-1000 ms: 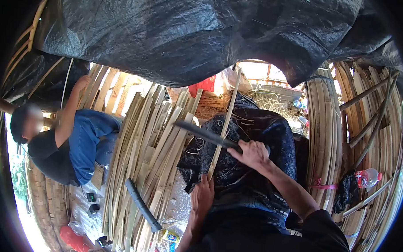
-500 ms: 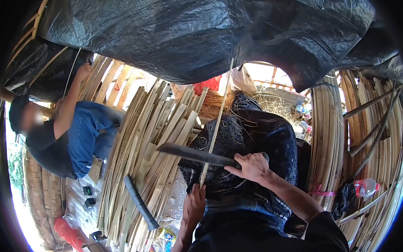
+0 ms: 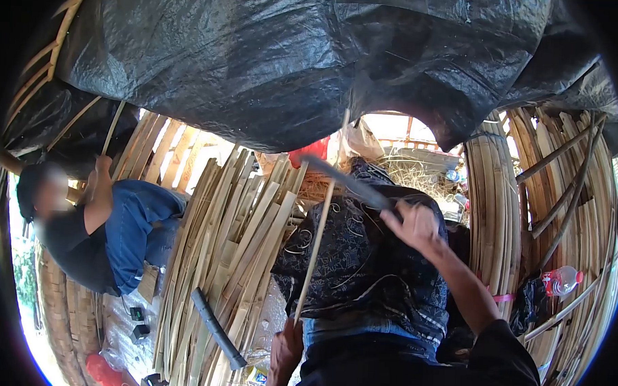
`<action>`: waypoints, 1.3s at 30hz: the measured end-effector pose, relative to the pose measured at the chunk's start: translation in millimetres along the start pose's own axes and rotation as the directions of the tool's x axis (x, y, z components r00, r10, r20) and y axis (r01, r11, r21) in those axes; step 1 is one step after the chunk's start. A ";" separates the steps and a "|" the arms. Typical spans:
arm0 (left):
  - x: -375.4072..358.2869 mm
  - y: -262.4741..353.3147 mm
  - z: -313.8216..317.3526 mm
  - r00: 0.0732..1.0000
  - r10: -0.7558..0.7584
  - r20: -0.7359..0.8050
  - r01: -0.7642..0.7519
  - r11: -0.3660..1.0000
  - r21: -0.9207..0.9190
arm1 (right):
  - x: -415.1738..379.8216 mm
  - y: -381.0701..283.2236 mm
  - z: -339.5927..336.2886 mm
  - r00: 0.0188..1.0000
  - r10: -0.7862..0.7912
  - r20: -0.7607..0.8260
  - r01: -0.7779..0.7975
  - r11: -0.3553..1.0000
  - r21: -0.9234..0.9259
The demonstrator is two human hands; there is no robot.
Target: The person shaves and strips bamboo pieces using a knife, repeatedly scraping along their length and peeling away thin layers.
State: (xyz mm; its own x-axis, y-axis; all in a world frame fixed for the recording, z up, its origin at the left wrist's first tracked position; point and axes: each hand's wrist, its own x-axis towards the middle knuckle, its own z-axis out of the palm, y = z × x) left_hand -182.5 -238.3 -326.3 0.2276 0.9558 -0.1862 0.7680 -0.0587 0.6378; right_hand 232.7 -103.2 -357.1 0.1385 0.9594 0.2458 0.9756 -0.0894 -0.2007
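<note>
Head: one knife (image 3: 347,181) in right hand (image 3: 417,227), one strip (image 3: 316,244) in left hand (image 3: 287,347)

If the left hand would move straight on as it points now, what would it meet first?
Probably the dark patterned cloth over the lap, which lies ahead of the left hand along the thin bamboo strip it holds. Depth is unclear, so the hand might pass above.

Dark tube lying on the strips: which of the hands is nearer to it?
Left. The left hand, holding a thin strip, is a little to the right of the dark tube; the right hand, holding a knife, is farther off, up and to the right.
</note>
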 end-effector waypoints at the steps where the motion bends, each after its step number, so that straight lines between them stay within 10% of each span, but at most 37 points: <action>1: 11.2 2.2 -0.4 0.999 0.047 -0.019 -0.047 0.999 0.001 | -12.0 -10.7 -3.8 0.994 -0.097 0.059 0.096 0.995 0.023; 5: 33.0 11.6 0.2 0.995 0.078 -0.058 -0.079 0.997 -0.004 | -11.3 -14.2 -14.4 0.974 -0.226 0.024 0.225 0.973 0.050; 8: 7.7 4.9 -4.5 0.995 0.098 -0.004 -0.098 0.995 0.024 | 27.0 27.4 -8.6 0.991 -0.018 -0.133 0.031 0.995 0.095; 10: -18.7 -19.6 4.1 0.988 0.156 -0.013 -0.154 0.986 0.063 | 51.6 71.5 31.7 0.753 -0.185 -0.632 -0.069 0.932 -0.355; 11: -32.0 -28.6 7.6 0.983 0.181 -0.022 -0.178 0.981 0.081 | 49.4 83.1 28.5 0.750 -0.180 -0.637 -0.080 0.931 -0.357; 14: -32.2 -26.4 3.6 0.997 0.082 -0.009 -0.081 0.992 0.100 | 52.1 83.1 12.8 0.940 0.083 -0.332 -0.139 0.979 -0.148; 16: -22.8 -25.3 9.6 0.996 0.066 -0.054 -0.063 0.997 0.051 | 27.6 43.0 -22.5 0.961 0.202 0.191 -0.209 0.978 0.016; 20: 10.1 -14.9 13.6 0.996 0.019 -0.089 -0.021 1.000 -0.020 | -3.7 14.7 -8.0 0.985 0.133 0.111 -0.147 0.981 0.125; 22: 15.4 -3.8 3.9 0.996 0.043 -0.082 -0.045 0.999 -0.013 | -16.5 23.9 26.2 0.954 0.089 -0.287 -0.071 0.995 0.072; 34: 12.9 -11.5 7.1 0.993 0.094 -0.076 -0.091 0.995 0.039 | -34.0 32.4 -2.7 0.877 -0.284 -0.387 0.234 0.957 -0.173; 36: 17.5 -2.9 8.2 0.961 0.196 -0.195 -0.186 0.980 0.066 | -24.4 12.8 -29.6 0.898 0.382 0.218 -0.438 0.732 0.521; 39: 20.0 1.2 6.4 0.976 0.134 -0.171 -0.134 0.991 0.008 | -28.1 2.5 -38.7 0.887 0.421 0.192 -0.446 0.669 0.595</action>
State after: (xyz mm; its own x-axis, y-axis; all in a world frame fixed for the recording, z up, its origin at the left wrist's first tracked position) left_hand -173.1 -221.1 -334.0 0.2224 0.9745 0.0315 0.7354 -0.1889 0.6508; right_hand 237.9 -140.7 -327.9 0.5005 0.8644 -0.0486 0.4893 -0.3287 -0.8078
